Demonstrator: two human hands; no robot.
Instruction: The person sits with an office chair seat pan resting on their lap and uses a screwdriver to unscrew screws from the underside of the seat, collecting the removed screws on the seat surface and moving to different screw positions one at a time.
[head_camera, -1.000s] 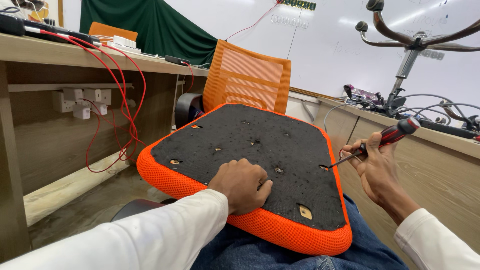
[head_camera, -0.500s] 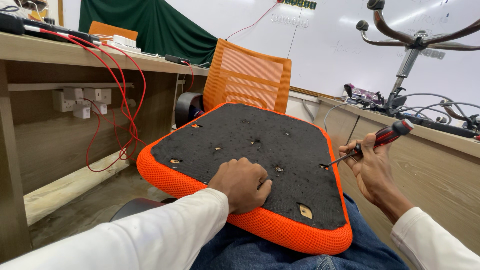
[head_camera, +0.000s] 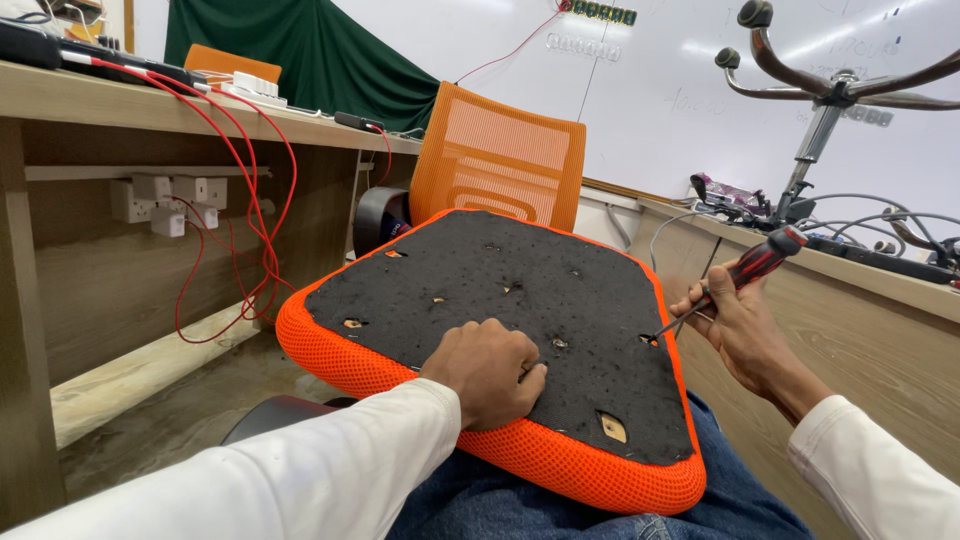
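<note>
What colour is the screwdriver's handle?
Red and black, on the screwdriver held in the right hand; head view.
</note>
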